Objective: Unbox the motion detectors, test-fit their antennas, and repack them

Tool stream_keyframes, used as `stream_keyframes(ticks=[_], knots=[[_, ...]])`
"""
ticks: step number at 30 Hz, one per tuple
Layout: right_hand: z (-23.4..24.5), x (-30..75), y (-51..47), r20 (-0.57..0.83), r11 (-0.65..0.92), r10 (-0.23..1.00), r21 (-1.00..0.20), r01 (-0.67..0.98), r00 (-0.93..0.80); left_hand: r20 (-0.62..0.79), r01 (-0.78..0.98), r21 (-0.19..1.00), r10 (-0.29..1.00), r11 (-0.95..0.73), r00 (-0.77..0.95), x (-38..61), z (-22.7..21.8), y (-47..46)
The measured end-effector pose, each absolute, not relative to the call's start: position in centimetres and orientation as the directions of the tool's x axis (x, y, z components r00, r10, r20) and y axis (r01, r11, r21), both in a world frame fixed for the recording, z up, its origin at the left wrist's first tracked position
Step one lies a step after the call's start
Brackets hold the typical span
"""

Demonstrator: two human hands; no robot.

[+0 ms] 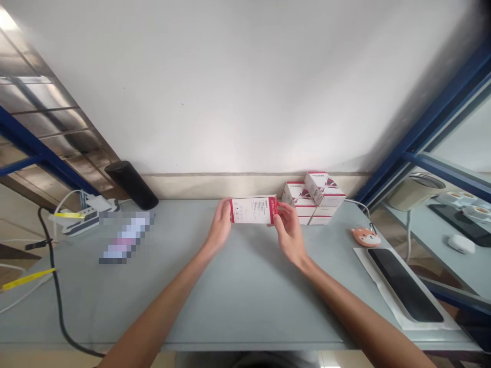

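Between my two hands is a white and red cardboard box, printed with text and small icons on the side toward me. My left hand grips its left end, and my right hand has its right end between thumb and fingers. The box is near the back of the grey table; I cannot tell whether its underside touches the surface. Just right of it stands a stack of similar boxes, partly hidden behind my right hand.
A black cylinder and a white power strip with cables sit at the left, beside a pixelated item. At the right lie a phone on white paper and an orange animal-faced case. Blue frames flank the grey table.
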State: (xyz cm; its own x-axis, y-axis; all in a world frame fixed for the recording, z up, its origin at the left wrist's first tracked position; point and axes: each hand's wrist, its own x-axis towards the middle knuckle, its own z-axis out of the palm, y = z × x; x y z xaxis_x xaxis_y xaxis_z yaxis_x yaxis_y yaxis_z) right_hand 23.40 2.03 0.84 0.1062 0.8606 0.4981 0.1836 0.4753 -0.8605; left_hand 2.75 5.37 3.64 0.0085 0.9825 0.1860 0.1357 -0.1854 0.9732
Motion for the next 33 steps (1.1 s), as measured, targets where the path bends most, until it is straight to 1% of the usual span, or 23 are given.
stream_keyframes(ticks=[2,4,5,6,8,9,10,12,15,17,18,20,22,23,25,27,30,33], knots=[[0.7,23.5,1.7,0.489,0.457,0.868,-0.856,0.241,0.09,0.299,0.195,0.939,0.953,-0.284,-0.051,3.0,3.1,4.8],[0.7,23.6,1.2,0.49,0.453,0.87,-0.837,0.306,0.052,0.42,0.266,0.872,0.907,-0.411,0.023,3.5,2.7,3.9],[0.7,23.7,1.0,0.492,0.456,0.87,-0.825,0.335,0.027,0.49,0.311,0.811,0.866,-0.495,0.101,3.6,2.5,3.4],[0.7,23.8,0.7,0.491,0.458,0.871,-0.814,0.357,0.001,0.563,0.371,0.717,0.804,-0.59,0.189,3.7,2.3,3.0],[0.7,23.9,0.3,0.494,0.473,0.868,-0.788,0.393,-0.055,0.664,0.46,0.508,0.671,-0.728,0.33,3.6,2.0,2.4],[0.7,23.9,0.1,0.499,0.487,0.863,-0.774,0.405,-0.086,0.69,0.489,0.417,0.617,-0.766,0.378,3.3,1.8,2.3],[0.7,23.9,0.0,0.505,0.505,0.855,-0.758,0.412,-0.119,0.704,0.505,0.362,0.585,-0.784,0.404,3.0,1.6,2.3],[0.7,24.1,-0.1,0.509,0.534,0.842,-0.735,0.418,-0.181,0.716,0.515,0.292,0.541,-0.806,0.441,2.4,1.4,2.5],[0.9,24.5,0.1,0.486,0.503,0.86,-0.756,0.419,-0.155,0.749,0.488,0.188,0.446,-0.852,0.49,2.0,1.2,2.9],[1.3,24.8,0.3,0.509,0.516,0.848,-0.733,0.443,-0.145,0.768,0.46,0.114,0.372,-0.881,0.522,2.0,1.2,3.1],[1.5,24.9,0.3,0.533,0.543,0.83,-0.701,0.463,-0.165,0.775,0.454,0.097,0.354,-0.886,0.524,2.1,1.2,3.1],[2.1,24.9,0.3,0.56,0.611,0.783,-0.614,0.499,-0.27,0.79,0.468,0.097,0.353,-0.879,0.501,2.3,1.1,3.1],[2.6,24.7,0.1,0.544,0.638,0.764,-0.558,0.531,-0.347,0.799,0.484,0.103,0.362,-0.869,0.479,2.3,1.1,3.0],[2.8,24.5,0.0,0.53,0.636,0.767,-0.549,0.543,-0.362,0.8,0.489,0.108,0.367,-0.866,0.474,2.4,1.1,2.9],[2.9,24.2,-0.2,0.508,0.612,0.787,-0.57,0.548,-0.35,0.8,0.483,0.117,0.371,-0.867,0.472,2.5,1.2,2.8],[2.8,24.1,-0.2,0.505,0.594,0.802,-0.62,0.512,-0.319,0.796,0.473,0.127,0.374,-0.872,0.476,2.7,1.4,2.6],[2.5,24.3,-0.1,0.529,0.592,0.806,-0.695,0.409,-0.268,0.79,0.451,0.125,0.364,-0.884,0.494,3.2,1.5,2.5],[2.4,24.7,0.1,0.546,0.599,0.8,-0.744,0.295,-0.249,0.814,0.438,0.095,0.323,-0.894,0.483,3.5,1.5,2.6]])
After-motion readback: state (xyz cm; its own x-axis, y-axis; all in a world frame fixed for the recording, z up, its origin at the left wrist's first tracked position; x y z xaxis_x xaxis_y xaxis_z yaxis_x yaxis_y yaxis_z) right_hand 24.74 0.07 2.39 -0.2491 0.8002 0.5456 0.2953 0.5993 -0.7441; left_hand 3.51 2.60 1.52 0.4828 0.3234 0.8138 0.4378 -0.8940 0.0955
